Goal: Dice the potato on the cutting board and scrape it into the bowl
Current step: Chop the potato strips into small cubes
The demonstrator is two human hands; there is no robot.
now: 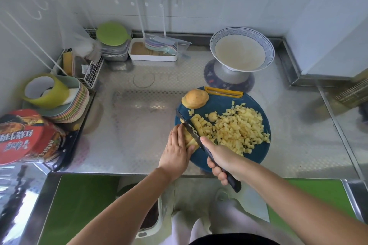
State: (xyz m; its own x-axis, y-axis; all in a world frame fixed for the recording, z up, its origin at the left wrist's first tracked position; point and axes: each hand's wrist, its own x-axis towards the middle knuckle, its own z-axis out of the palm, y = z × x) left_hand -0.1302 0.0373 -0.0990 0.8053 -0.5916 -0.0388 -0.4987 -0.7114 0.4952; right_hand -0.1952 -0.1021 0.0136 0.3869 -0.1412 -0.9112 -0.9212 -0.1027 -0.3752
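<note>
A round dark-blue cutting board [256,151] lies on the steel counter. A heap of yellow potato dice [239,127] covers its middle and right. An uncut potato half [196,98] sits at the board's far left edge. My left hand [177,149] presses down on a strip of potato [189,139] at the board's left side, thumb tucked against it. My right hand [221,159] grips the dark handle of a knife [188,125] whose blade rests across that potato strip, just beside my left fingers. A white bowl with a blue rim [264,45] stands behind the board, tilted toward me.
A stack of plates with a green cup [51,93] stands at the left. Red noodle tubs [25,135] lie at the near left. A white tray [153,50], a wire rack [91,71] and a green lid [112,34] line the back wall.
</note>
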